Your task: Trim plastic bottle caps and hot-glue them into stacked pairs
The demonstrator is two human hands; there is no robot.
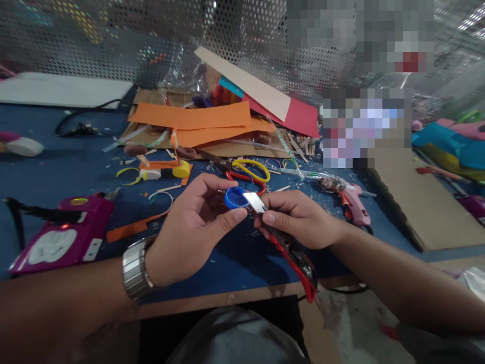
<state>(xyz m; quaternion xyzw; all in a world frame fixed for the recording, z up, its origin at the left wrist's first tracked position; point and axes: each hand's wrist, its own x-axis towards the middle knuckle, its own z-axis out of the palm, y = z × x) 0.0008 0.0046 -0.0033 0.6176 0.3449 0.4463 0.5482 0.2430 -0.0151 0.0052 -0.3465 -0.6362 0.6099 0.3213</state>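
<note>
Between the thumb and fingers of my left hand (197,222) is a blue bottle cap (235,198), its hollow side turned toward me. My right hand (295,217) is closed around a red and black utility knife (293,263). The knife's bare blade (253,202) reaches left and meets the cap's right rim. Both hands are above the front part of the blue table (235,268). Just beyond them lie scissors (252,171) with yellow and red handles.
A pink glue gun (354,202) lies to the right, beside a cardboard sheet (428,202). At left sits a purple device (64,237) with a lit lamp. Orange paper strips (193,116) and scraps lie at the back, before a perforated metal screen (250,30).
</note>
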